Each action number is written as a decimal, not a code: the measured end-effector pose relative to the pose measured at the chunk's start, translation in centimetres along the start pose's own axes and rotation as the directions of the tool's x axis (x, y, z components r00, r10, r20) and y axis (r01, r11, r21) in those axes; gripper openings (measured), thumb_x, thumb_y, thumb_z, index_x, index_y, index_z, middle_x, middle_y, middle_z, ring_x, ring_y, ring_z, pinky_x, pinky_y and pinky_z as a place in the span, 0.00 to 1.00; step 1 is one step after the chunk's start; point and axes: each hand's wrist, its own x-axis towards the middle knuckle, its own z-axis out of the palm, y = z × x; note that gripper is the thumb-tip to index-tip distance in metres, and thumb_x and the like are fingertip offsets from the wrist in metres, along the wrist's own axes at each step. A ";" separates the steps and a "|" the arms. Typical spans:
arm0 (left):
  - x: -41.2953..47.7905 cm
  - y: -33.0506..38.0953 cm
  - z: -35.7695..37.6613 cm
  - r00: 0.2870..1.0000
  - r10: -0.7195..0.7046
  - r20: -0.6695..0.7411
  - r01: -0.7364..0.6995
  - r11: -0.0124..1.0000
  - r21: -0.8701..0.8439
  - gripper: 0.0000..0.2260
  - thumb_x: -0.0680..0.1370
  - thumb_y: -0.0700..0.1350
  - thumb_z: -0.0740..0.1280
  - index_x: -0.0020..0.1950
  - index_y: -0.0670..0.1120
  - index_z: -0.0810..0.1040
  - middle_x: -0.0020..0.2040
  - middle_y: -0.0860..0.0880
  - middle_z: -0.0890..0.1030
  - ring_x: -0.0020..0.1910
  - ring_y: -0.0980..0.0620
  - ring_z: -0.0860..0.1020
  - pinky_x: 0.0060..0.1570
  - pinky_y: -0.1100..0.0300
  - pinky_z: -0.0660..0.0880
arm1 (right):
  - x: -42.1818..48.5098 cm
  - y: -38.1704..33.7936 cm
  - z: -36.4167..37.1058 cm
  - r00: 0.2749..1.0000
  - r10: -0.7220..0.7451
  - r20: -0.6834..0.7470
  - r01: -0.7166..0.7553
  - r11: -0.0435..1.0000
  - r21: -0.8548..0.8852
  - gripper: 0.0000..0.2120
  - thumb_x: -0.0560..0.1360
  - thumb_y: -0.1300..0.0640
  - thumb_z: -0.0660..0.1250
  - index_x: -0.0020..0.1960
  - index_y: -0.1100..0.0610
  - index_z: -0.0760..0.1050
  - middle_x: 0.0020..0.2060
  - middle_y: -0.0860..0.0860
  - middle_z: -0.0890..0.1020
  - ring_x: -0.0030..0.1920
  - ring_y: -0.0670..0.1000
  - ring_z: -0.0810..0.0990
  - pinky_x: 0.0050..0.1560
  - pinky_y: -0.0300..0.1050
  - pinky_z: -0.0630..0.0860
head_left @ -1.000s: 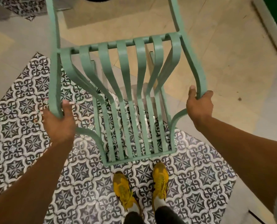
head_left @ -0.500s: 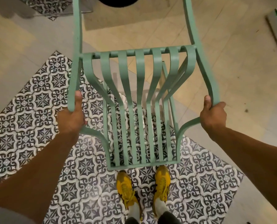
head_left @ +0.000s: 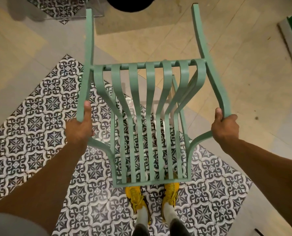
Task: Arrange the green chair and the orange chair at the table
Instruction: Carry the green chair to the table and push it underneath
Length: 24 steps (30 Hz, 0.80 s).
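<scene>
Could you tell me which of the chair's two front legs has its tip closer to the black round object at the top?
The left leg of the chair: its tip ends just beside the black object, while the right leg ends farther off to the side.

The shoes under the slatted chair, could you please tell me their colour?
Yellow shoes, clearest in the head view.

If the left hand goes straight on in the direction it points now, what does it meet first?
The left hand is closed on the green chair; its thumb points along the left side bar. Straight on it would probably slide up that bar toward the front crossbar, though depth is unclear.
</scene>
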 end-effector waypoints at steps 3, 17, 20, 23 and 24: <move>-0.7 -0.2 -0.7 1.000 -0.021 0.001 0.021 1.000 0.008 0.42 0.66 0.84 0.62 0.44 0.43 0.80 0.35 0.46 0.81 0.35 0.45 0.84 0.41 0.49 0.84 | -1.0 0.0 -0.6 1.000 0.016 0.007 -0.016 1.000 -0.011 0.31 0.86 0.36 0.52 0.73 0.62 0.63 0.51 0.59 0.75 0.46 0.59 0.79 0.41 0.53 0.77; -4.9 0.5 -5.4 0.999 0.007 0.035 -0.011 0.995 0.096 0.47 0.69 0.83 0.57 0.46 0.38 0.82 0.40 0.39 0.85 0.33 0.45 0.82 0.32 0.59 0.73 | -5.7 -1.1 -5.2 0.998 0.051 0.038 -0.048 0.996 -0.079 0.29 0.87 0.40 0.55 0.73 0.64 0.63 0.45 0.57 0.73 0.34 0.53 0.73 0.34 0.49 0.72; -5.9 0.9 -6.5 0.999 -0.009 0.040 0.004 0.991 0.135 0.46 0.70 0.83 0.56 0.44 0.37 0.82 0.39 0.39 0.85 0.34 0.44 0.82 0.32 0.57 0.74 | -6.5 -1.6 -6.5 0.997 0.054 0.056 -0.048 0.994 -0.094 0.29 0.87 0.40 0.55 0.74 0.64 0.63 0.47 0.58 0.73 0.33 0.52 0.71 0.33 0.47 0.71; -6.9 1.6 -7.7 0.998 -0.027 0.049 0.020 0.991 0.135 0.43 0.70 0.82 0.58 0.41 0.39 0.81 0.38 0.40 0.84 0.33 0.44 0.82 0.34 0.55 0.77 | -7.1 -2.4 -7.7 0.994 0.078 0.074 -0.068 0.990 -0.124 0.30 0.87 0.40 0.56 0.74 0.65 0.63 0.48 0.58 0.73 0.37 0.54 0.73 0.37 0.50 0.73; -7.1 1.8 -8.0 0.998 -0.031 0.053 0.023 0.990 0.142 0.43 0.69 0.82 0.58 0.41 0.39 0.81 0.38 0.40 0.84 0.32 0.44 0.82 0.33 0.56 0.77 | -7.2 -2.7 -8.0 0.993 0.083 0.082 -0.071 0.988 -0.138 0.30 0.87 0.40 0.56 0.74 0.65 0.64 0.50 0.59 0.73 0.41 0.57 0.75 0.41 0.52 0.74</move>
